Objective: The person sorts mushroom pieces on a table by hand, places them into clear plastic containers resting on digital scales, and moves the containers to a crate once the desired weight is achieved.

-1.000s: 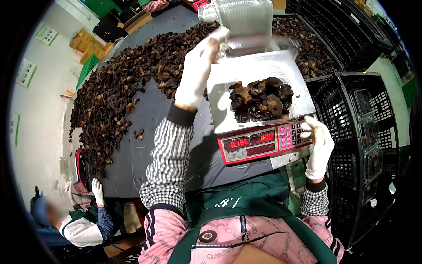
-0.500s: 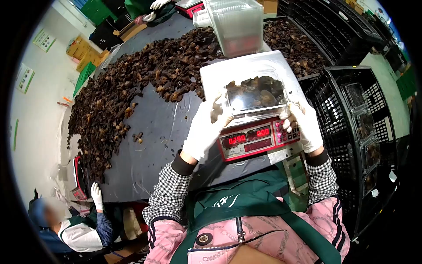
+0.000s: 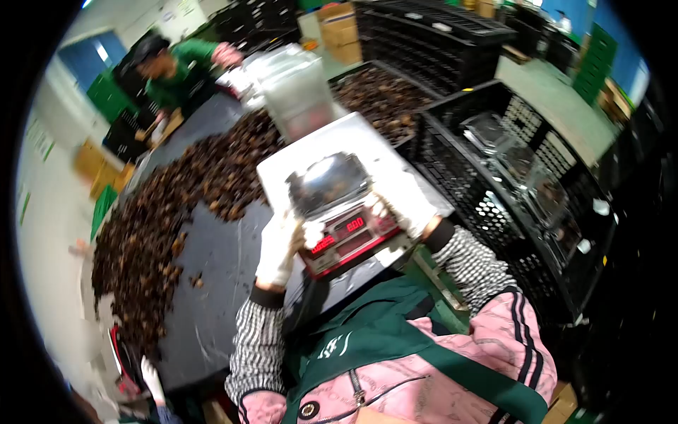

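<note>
White wall [image 3: 60, 212] at 9 o'clock; blue panel [image 3: 81, 62] at 10; cardboard boxes [image 3: 340, 34] at 12; pale greenish floor [image 3: 544, 95] at 2; dark grey desk [image 3: 212, 297] towards 8.

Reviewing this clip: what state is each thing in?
Clear box: filled, lidded
Left hand: gloved, at box's left side, grip blurred
Right hand: gloved, at box's right side, grip blurred
Scale: on, lit
Black crate: open-topped
Dark pieces: loose, heaped
Clear tubs: stacked

Dark table [image 3: 220, 286], brown heap [image 3: 152, 247], red scale [image 3: 353, 245]
</note>
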Demonstrator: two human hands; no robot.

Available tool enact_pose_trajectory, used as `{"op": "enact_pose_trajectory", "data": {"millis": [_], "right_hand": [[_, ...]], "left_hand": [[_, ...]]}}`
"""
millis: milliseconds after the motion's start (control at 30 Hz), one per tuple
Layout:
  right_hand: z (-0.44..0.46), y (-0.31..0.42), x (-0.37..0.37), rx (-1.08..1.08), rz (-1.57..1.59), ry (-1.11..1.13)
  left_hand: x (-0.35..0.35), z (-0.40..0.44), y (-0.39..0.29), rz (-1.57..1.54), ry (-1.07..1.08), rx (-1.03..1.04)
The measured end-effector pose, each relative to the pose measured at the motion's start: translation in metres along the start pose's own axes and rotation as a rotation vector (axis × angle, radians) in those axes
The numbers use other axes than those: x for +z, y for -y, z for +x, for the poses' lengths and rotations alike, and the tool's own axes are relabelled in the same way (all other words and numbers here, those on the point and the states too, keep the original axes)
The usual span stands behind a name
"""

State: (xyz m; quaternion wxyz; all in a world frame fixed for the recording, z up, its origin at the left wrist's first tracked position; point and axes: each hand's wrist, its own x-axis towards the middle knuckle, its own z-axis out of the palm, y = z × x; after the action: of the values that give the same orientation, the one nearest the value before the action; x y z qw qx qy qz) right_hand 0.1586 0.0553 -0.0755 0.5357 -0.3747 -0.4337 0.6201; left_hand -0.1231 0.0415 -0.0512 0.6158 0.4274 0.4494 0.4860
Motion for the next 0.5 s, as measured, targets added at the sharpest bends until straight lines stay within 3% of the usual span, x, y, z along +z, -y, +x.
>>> {"op": "enact_pose_trajectory", "data": {"millis": [67,100,167,233,333,367,500], "right_hand": [[-0.022,0.013,0.019,-0.01,-0.018,-0.083],[-0.028,0.011,0.02,-0.146,-0.088,-0.063],[-0.051,0.022,0.031,-0.024,0.046,-0.179],[-0.072,0.026,0.033,0.024,0.23,-0.152],[-0.096,0.05,0.035,-0.194,0.396,-0.275],[-0.107,0.068,0.035,-0.344,0.445,-0.297],[-0.168,0.128,-0.038,-0.588,-0.045,-0.63]], "left_hand": [[-0.006,-0.012,0.002,-0.018,0.129,0.055],[0.003,-0.023,-0.006,0.022,0.139,0.079],[0.026,-0.045,-0.02,0.012,0.129,0.184],[0.049,-0.059,-0.025,0.03,0.111,0.243],[0.091,-0.078,-0.021,0.043,0.21,0.269],[0.107,-0.088,-0.023,0.054,0.335,0.255],[0.131,-0.084,-0.031,0.04,0.654,0.099]]}}
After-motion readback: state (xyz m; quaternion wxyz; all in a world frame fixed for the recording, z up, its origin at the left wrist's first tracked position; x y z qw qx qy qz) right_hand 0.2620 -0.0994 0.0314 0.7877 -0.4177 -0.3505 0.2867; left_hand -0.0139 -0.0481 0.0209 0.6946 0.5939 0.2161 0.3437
